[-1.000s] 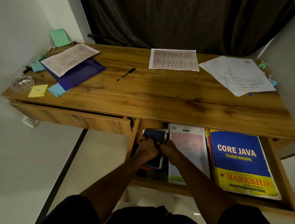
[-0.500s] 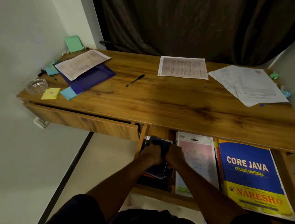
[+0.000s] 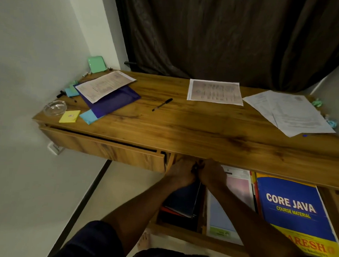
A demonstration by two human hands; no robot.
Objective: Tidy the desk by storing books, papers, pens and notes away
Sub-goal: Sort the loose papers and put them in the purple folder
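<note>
A dark curtain hangs behind the wooden counter (image 3: 184, 129), which fills the middle of the frame; a pen (image 3: 162, 104), printed papers (image 3: 215, 91) and a blue folder (image 3: 111, 100) lie on it, not yet stored. At lower right an open drawer (image 3: 179, 229) holds a CORE JAVA book (image 3: 293, 207) and, in its left part, the dark notebook (image 3: 183, 200), resting on a stack.

The left hand (image 3: 180, 172) and right hand (image 3: 211, 173) meet at the notebook's far end, right under the counter's front edge; their fingers are hidden there, so I cannot tell whether they pinch the notebook or only press it.

The likely trouble is the tight gap: knuckles could knock the counter's underside; the notebook, lying tilted on the stack, could catch and bend its cover, or ride up and block the drawer from shutting.

Against the earlier frame, both hands sit further back in the drawer; the notebook's far end, then visible beyond them, is now covered.
</note>
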